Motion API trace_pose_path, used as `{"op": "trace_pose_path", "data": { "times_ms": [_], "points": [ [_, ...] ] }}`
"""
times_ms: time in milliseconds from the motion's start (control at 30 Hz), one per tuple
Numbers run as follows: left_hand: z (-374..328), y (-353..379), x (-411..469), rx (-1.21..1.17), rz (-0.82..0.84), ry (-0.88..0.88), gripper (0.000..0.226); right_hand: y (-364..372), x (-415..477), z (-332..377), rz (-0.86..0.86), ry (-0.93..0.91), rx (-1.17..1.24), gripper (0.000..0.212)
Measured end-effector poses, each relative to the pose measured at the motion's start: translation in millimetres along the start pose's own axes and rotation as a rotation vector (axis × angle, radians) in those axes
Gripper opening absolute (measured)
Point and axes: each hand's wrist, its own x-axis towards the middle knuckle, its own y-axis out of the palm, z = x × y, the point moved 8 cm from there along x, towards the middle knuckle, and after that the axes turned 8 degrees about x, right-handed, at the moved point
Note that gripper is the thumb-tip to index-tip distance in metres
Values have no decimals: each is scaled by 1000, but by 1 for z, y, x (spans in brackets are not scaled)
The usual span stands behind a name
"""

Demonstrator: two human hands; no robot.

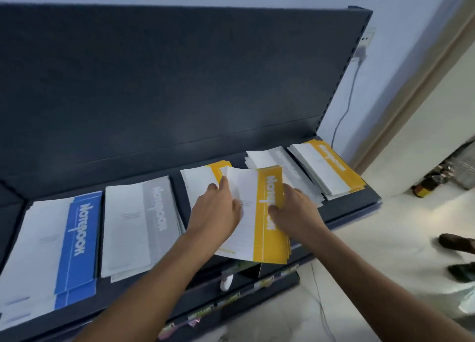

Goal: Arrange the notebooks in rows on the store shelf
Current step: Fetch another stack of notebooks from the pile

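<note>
A stack of yellow-and-white notebooks (267, 241) is held just above the dark blue shelf (354, 200), over another yellow pile (198, 182) lying there. My left hand (218, 210) grips the stack's left edge, thumb on the white cover. My right hand (295, 210) grips its right, yellow edge with curled fingers. On the shelf lie a blue pile (61, 241) at the left, a grey pile (138, 220) beside it, another grey pile (282, 169) behind my right hand, and a yellow pile (326, 166) at the far right.
The shelf's dark back panel (167, 79) rises behind the piles. Lower shelves with colourful items (226, 303) show below the front edge. A cable (344, 110) hangs on the wall at the right. A person's shoes (457, 244) stand on the pale floor.
</note>
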Motion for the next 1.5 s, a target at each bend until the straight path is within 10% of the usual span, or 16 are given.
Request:
{"op": "trace_pose_path", "data": {
  "times_ms": [733, 1067, 1500],
  "points": [
    [63, 4, 24, 65, -55, -374, 54, 71, 107, 64, 296, -321, -143, 19],
    [54, 17, 17, 229, 21, -414, 50, 86, 105, 60, 332, -421, -243, 60],
    [114, -32, -53, 143, -139, -456, 60, 115, 52, 170, 319, -826, -422, 36]
  ]
}}
